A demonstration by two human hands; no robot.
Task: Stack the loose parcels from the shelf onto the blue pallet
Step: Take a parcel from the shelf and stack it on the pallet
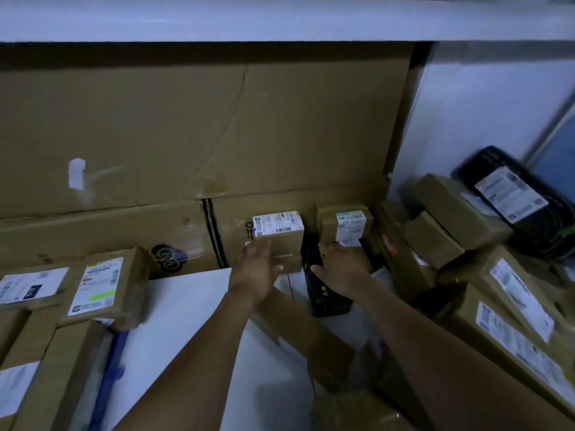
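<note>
Head view: reaching with left grip (pixel 258 272), spread flat, at small labelled parcel (pixel 278 241) by shelf (pixel 193 306) back; with right grip (pixel 339 269), spread too, beside second parcel (pixel 345 227). Nothing lifted. Probably early: many parcels left, no blue pallet in sight.

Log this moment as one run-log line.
phase: reach | left hand: open, at left small box | right hand: open, over black parcel | held: nothing

The white shelf (pixel 193 309) is loaded throughout — labelled boxes (pixel 102 284) at left, a small box (pixel 281 241) and a black box (pixel 326 293) mid-shelf, a pile (pixel 513 309) at right.
</note>
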